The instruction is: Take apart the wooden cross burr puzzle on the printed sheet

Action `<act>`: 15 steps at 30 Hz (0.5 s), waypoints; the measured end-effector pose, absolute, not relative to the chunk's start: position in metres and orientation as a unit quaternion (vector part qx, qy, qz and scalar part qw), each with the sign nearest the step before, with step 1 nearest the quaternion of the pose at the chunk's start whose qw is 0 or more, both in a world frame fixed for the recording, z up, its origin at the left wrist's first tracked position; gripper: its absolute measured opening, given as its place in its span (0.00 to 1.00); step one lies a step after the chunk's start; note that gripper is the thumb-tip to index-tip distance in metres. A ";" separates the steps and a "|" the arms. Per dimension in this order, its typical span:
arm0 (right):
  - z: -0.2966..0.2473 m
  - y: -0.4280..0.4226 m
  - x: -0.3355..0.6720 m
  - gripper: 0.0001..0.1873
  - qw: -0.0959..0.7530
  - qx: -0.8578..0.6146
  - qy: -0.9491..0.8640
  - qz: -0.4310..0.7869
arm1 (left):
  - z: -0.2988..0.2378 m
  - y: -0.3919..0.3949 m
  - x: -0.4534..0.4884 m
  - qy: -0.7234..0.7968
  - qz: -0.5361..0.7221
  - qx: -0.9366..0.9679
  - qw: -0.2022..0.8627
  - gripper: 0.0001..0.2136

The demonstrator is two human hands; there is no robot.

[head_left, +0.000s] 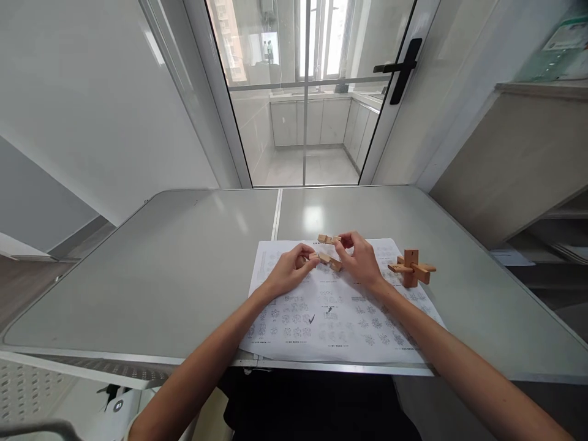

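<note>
My left hand (294, 267) is closed, pinching a small notched wooden puzzle piece (313, 255) between thumb and fingers. My right hand (361, 257) grips another light wooden puzzle piece (327, 239) by its right end, held a little farther from me. Between the hands, more notched wood (329, 261) shows just below that piece; whether it is joined to the left-hand piece I cannot tell. Under both hands lies a large printed sheet (321, 343) with rows of small diagrams and two dark check marks. Right of my right hand stands an assembled reddish-brown wooden burr puzzle (411, 268).
The grey table (160, 275) has a pale seam running across it and a metal edge. Behind it is a glass door (305, 122) with a black handle (404, 70). A wooden shelf unit (509, 153) stands at the right. A white perforated chair (37, 392) is at lower left.
</note>
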State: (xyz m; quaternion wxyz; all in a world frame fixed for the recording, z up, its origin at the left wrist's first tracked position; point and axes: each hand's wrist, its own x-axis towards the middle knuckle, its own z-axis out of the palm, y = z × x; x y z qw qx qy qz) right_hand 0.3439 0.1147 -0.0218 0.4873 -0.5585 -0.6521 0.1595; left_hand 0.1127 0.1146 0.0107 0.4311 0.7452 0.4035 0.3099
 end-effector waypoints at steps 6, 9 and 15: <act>-0.023 0.116 0.344 0.10 0.482 -0.554 -0.660 0.161 | 0.005 0.111 0.112 0.337 0.305 0.795 0.401 0.11; -0.024 0.116 0.344 0.09 0.475 -0.551 -0.665 0.168 | 0.004 0.110 0.111 0.324 0.291 0.825 0.361 0.08; -0.023 0.115 0.342 0.08 0.459 -0.553 -0.673 0.174 | 0.005 0.110 0.110 0.297 0.246 0.886 0.257 0.07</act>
